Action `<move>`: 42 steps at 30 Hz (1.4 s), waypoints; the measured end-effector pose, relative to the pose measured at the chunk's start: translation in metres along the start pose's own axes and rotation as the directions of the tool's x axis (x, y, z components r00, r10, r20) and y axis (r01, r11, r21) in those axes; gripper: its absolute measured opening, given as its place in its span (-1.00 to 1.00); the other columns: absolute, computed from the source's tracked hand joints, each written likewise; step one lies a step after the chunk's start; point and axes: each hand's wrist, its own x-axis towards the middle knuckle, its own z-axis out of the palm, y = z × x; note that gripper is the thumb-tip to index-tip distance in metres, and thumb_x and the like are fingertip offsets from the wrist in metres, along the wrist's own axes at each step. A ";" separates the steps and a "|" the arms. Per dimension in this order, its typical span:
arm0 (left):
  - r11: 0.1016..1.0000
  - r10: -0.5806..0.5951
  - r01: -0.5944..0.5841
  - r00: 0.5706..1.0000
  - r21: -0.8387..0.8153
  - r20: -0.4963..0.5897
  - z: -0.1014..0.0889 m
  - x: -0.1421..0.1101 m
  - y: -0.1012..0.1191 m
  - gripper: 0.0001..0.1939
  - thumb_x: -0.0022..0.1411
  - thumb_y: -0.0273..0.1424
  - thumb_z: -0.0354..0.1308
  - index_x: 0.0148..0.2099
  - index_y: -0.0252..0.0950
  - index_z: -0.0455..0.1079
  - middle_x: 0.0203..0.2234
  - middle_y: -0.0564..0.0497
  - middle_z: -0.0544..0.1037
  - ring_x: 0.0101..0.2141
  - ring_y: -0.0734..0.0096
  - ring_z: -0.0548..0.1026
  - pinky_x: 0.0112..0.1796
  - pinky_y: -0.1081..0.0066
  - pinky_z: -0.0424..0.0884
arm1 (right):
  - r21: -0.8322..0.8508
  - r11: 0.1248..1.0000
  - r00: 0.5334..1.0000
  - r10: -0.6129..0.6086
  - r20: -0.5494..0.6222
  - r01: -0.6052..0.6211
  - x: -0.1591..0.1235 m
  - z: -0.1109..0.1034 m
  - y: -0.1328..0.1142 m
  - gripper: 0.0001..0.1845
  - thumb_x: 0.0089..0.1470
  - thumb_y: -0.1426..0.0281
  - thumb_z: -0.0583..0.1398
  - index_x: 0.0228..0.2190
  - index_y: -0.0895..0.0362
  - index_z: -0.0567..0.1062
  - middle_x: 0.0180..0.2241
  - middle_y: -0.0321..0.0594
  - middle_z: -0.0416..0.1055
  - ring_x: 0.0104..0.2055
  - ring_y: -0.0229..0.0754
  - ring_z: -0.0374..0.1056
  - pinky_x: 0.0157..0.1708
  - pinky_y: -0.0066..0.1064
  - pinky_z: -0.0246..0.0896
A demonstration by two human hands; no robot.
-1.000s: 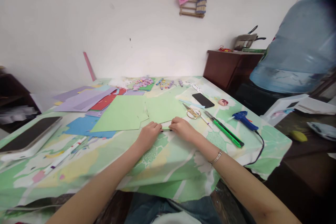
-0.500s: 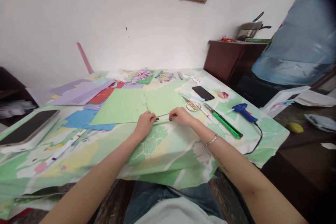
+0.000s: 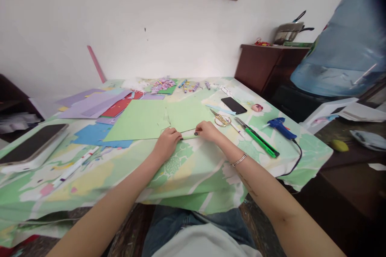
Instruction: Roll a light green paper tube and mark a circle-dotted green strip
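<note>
A narrow piece of light green paper (image 3: 189, 133) stretches between my two hands at the front edge of a large green sheet (image 3: 141, 118). Whether it is rolled or folded I cannot make out. My left hand (image 3: 168, 142) pinches its left end, fingers closed, resting on the near edge of the sheet. At the other end, the fingertips of my right hand (image 3: 208, 131) are closed on it. Right of my right hand lie gold-handled scissors (image 3: 221, 119) and a green utility knife (image 3: 259, 140).
A blue glue gun (image 3: 282, 127) with a cord lies at the right, near a black phone (image 3: 233, 105). Coloured paper sheets (image 3: 90, 106) are piled at the left, beyond a larger phone (image 3: 31, 143) on a white box. Purple paper scraps (image 3: 164, 85) lie at the back.
Both hands keep hold of the paper's ends and have barely moved. The view has shifted slightly.
</note>
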 end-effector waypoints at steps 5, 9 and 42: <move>0.994 -0.091 0.094 0.993 -0.050 0.071 0.004 0.007 -0.004 -0.85 0.19 -0.49 0.03 -0.36 -0.30 0.41 -0.47 -0.03 0.39 -0.34 0.30 0.35 -0.30 0.36 0.26 | 0.035 0.999 0.997 0.028 -0.067 -0.025 -0.001 0.003 0.002 -0.90 -0.05 0.40 0.22 -0.41 0.12 0.52 -0.41 -0.20 0.48 -0.38 -0.25 0.31 -0.45 -0.50 0.04; 0.982 -0.139 0.148 0.987 -0.114 0.084 0.001 0.013 -0.009 -0.86 0.15 -0.49 0.06 -0.40 -0.27 0.42 -0.49 0.03 0.41 -0.40 0.40 0.38 -0.33 0.43 0.26 | 0.061 0.998 0.994 0.030 -0.108 -0.024 -0.003 0.004 0.004 -0.94 -0.07 0.41 0.23 -0.45 0.11 0.51 -0.43 -0.23 0.46 -0.42 -0.27 0.28 -0.47 -0.50 0.02; 0.968 -0.212 0.219 0.975 -0.125 0.061 0.001 0.013 -0.017 -0.85 0.13 -0.39 0.09 -0.46 -0.25 0.41 -0.53 0.05 0.44 -0.45 0.40 0.37 -0.39 0.43 0.19 | -0.197 0.877 0.863 -0.473 -0.180 0.439 -0.012 0.017 0.023 -0.78 0.09 0.47 0.13 -0.46 0.21 0.57 -0.40 -0.10 0.38 -0.28 -0.20 0.24 -0.29 -0.42 0.08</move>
